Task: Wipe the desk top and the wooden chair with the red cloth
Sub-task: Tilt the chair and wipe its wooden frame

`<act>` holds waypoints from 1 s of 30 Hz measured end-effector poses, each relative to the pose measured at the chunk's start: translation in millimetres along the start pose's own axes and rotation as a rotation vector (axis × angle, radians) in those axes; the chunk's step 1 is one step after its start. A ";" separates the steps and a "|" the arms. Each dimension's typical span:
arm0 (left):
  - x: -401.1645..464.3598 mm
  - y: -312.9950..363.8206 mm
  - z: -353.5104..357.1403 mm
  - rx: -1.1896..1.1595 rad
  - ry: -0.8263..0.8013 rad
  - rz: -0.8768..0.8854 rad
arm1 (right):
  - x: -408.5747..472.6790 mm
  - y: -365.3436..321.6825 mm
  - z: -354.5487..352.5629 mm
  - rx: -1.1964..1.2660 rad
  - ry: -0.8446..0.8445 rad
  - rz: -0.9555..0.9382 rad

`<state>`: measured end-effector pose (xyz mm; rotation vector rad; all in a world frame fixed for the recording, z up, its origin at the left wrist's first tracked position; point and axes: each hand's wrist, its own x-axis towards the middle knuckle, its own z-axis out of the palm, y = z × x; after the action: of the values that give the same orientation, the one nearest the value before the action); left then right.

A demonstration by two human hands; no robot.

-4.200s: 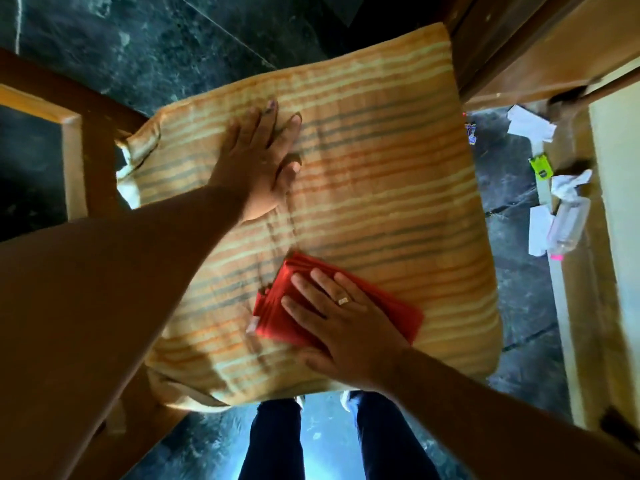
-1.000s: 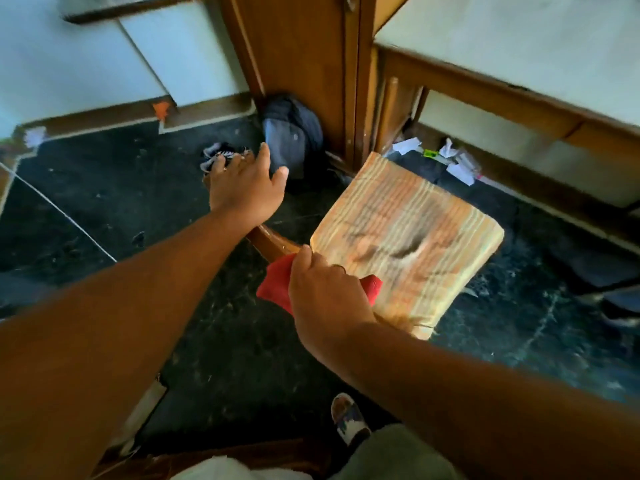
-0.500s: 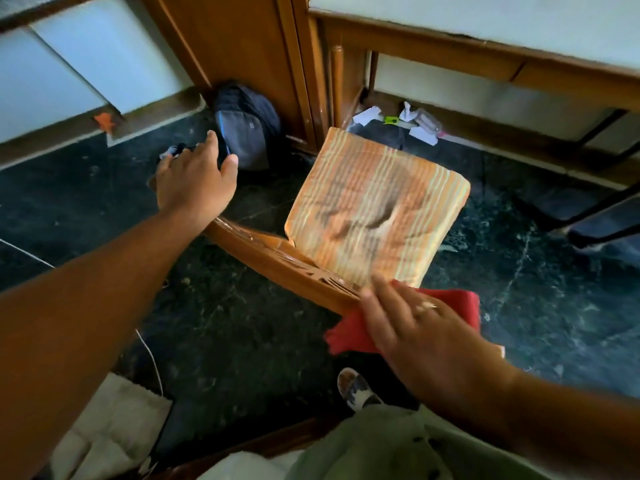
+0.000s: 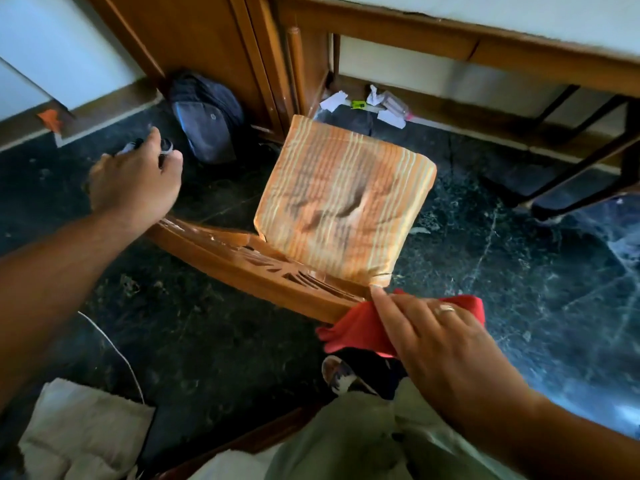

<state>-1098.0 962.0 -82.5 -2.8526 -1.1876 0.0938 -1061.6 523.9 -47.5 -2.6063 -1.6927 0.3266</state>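
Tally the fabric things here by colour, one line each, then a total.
Red: 1, the red cloth under the right hand
Orange-striped: 1, the cushion
Dark grey: 1, the backpack
White: 1, the cloth on the floor
Total: 4

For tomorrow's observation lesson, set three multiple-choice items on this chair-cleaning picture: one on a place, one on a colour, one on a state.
1. Where is the red cloth?
A. on the striped cushion
B. at the end of the chair's top rail
C. on the floor

2. What colour is the backpack by the cabinet?
A. dark grey-blue
B. yellow
C. white

3. How does the right hand lie?
A. clenched in a fist
B. hanging free
C. fingers fairly straight on the cloth

Key: 1 B, the cloth sits under the hand at the end of the wooden chair rail; 2 A, its fabric is dark; 3 C, its fingers lie extended over the cloth.
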 end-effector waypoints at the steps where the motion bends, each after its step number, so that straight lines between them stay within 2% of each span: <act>1: -0.8 0.5 0.0 0.006 0.008 0.005 | -10.5 8.8 -2.0 -0.017 -0.018 -0.010; 5: -1.6 3.0 -2.8 0.013 0.016 0.018 | 6.1 9.0 -6.0 0.017 -0.062 -0.103; 9: -8.0 3.6 -5.6 -0.015 0.025 -0.005 | 82.8 -31.3 -1.6 0.421 -0.103 -0.212; 14: -11.9 7.5 -10.4 -0.173 0.129 -0.069 | 185.5 -51.7 -0.4 0.831 -0.338 -0.251; 18: -23.5 4.7 -8.6 -0.372 0.302 -0.339 | 164.8 -15.5 24.8 1.087 -0.475 -0.391; 20: -26.4 1.1 -5.2 -0.549 0.318 -0.516 | 152.1 -1.1 42.0 1.226 -0.550 -0.374; 22: -24.4 -0.4 -2.7 -0.689 0.306 -0.609 | 157.2 1.2 52.2 1.342 -0.658 -0.311; 24: -21.3 -2.0 -0.1 -0.669 0.269 -0.612 | 181.4 -8.3 53.8 1.348 -0.703 -0.336; 28: -18.9 -4.0 1.3 -0.579 0.216 -0.625 | 257.4 -39.7 56.1 1.075 -0.613 -0.473; 30: -18.1 -2.0 0.8 -0.537 0.207 -0.617 | 273.8 -48.2 59.3 1.051 -0.615 -0.472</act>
<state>-1112.2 950.6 -82.5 -2.6021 -2.2332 -0.6102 -1008.8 785.8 -144.7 -1.3648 -1.5120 1.5657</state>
